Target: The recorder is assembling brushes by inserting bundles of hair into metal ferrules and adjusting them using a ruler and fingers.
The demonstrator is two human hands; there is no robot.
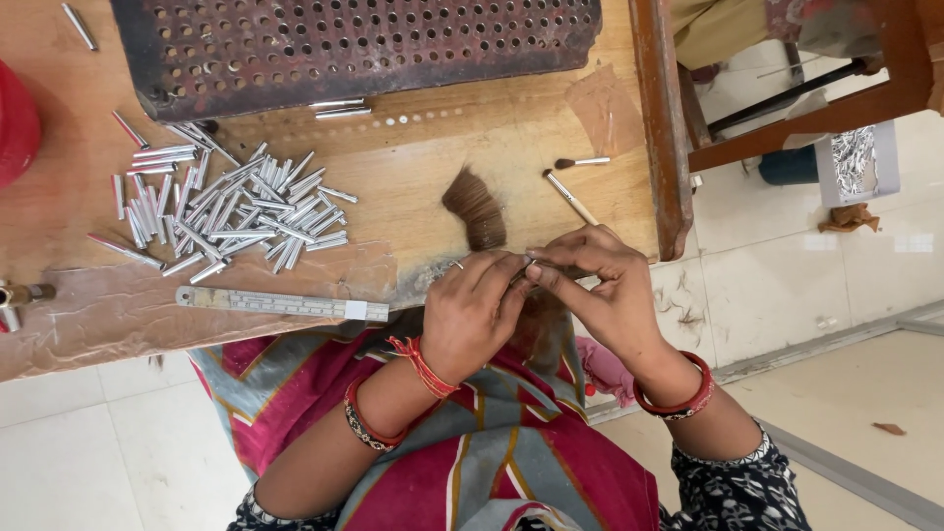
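From the head camera, both hands meet just over the near edge of the wooden table (551, 147), close to the body, where small work is easy to see and steady. The left hand (474, 313) curls inward with its fingers (501, 285) pressed together against a thin silvery metal tube (547, 264), while the right hand (602, 285) pinches the same tube from the other side, fingers closed on it, so the piece is braced between both hands above the lap. A tuft of brown hair (475, 208) lies fanned on the table just beyond the hands, near enough to pluck from without stretching. Two finished-looking small brushes (570, 197) lie a little farther out to the right, apart from the raw stock. A loose heap of metal ferrules (231, 205) sits well to the left, with a steel ruler (283, 305) lying along the near edge below it. A dark perforated metal tray (364, 44) occupies the far side, out of the working space.
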